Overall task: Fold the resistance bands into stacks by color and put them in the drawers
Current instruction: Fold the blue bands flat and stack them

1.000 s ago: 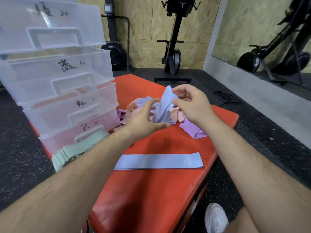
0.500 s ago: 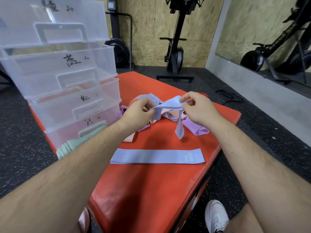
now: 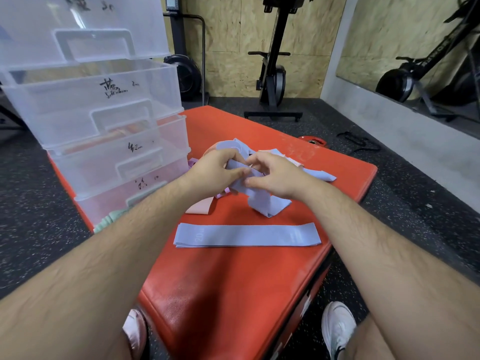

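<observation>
Item: blue resistance band (image 3: 262,201), crumpled, over the middle of the red plyo box (image 3: 233,281). I read my left hand (image 3: 215,170) and right hand (image 3: 275,175) as both pinching its upper fold, tail drooping toward me. Flat blue band (image 3: 246,235) lies just nearer, long axis left to right. Drawer stack (image 3: 104,113) stands at the left edge, nearer my left hand.

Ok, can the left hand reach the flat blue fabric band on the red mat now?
Probably yes: the flat blue fabric band lies uncovered near the left hand, though that hand grips a crumpled blue band.
</observation>
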Demonstrator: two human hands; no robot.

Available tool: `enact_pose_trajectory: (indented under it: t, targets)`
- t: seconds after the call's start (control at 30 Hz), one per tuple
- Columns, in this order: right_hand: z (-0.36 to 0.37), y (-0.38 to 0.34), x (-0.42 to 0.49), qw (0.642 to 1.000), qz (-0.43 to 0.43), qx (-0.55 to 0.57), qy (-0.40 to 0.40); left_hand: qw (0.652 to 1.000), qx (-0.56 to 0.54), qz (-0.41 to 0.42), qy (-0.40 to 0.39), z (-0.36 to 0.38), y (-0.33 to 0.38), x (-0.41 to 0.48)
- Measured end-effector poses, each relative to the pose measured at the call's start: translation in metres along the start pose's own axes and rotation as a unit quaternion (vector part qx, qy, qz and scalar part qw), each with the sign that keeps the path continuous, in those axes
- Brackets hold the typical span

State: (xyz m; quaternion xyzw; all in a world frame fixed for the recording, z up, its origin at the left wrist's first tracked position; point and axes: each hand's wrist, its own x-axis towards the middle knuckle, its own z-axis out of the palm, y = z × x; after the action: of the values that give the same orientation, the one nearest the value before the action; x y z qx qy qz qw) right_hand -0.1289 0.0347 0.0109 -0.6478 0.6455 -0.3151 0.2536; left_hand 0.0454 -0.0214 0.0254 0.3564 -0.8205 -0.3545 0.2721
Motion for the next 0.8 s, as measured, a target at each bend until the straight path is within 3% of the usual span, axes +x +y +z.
enact_pose_trajectory:
  t: [0.17, 0.3, 0.47, 0.63, 0.8]
  targets:
    - [-0.004, -0.005, 0.000, 0.996, -0.015, -0.057, 0.060, 0.999, -0.035, -0.004, 0.041, -0.012, -0.008, 0.000]
    - [0.002, -0.010, -0.002, 0.996, -0.004, -0.073, 0.057, 0.993, -0.115, -0.010, 0.027, -0.014, -0.005, -0.004]
    - [0.008, -0.018, -0.004, 0.999, -0.001, -0.002, 0.051, 0.986, -0.156, -0.037, 0.041, -0.015, -0.010, -0.004]
    - [0.008, -0.029, -0.001, 0.987, 0.027, 0.154, 0.028, 0.983, -0.179, -0.008, 0.048, -0.017, -0.012, -0.005]
    - [0.009, -0.020, 0.002, 0.990, 0.018, 0.136, 0.023, 0.985, -0.154, 0.019, 0.079, -0.019, -0.016, -0.005]
